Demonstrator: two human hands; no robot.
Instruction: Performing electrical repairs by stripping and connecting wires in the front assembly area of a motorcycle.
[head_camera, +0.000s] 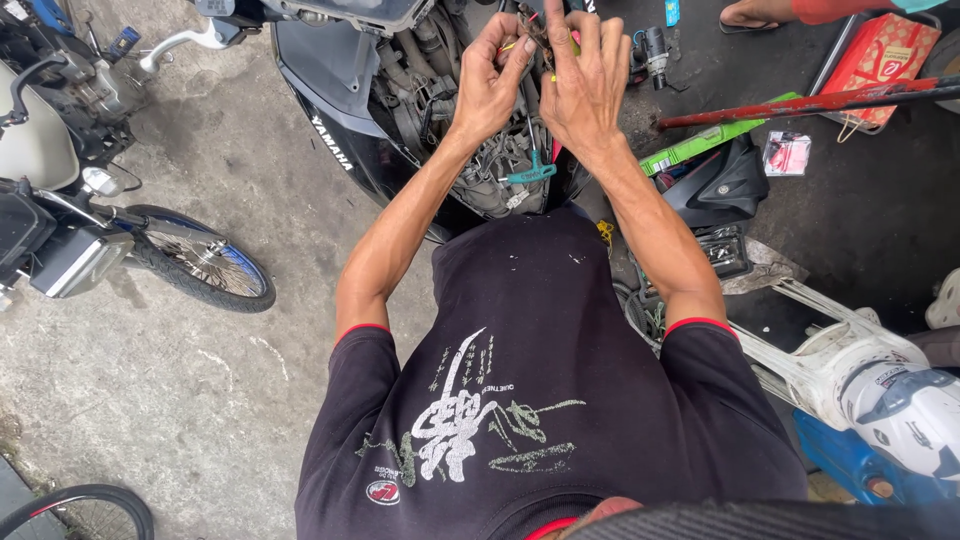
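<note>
Fingers of the left hand (490, 85) and right hand (585, 85) pinch a wire bundle (537, 30) at twelve o'clock, above the open engine bay (470, 150). At two o'clock lie a red printed box (880, 55) and a small pink packet (787, 153), just beside a green bar (700, 145).

A parked motorbike (60, 215) with a spoked wheel (205, 265) stands on the concrete floor (200, 380) at left. At right lie a red carton (880, 60), a long red bar (800, 105), a green strip (700, 145), a black helmet-like cover (720, 185) and white fairing panels (860, 370).
</note>
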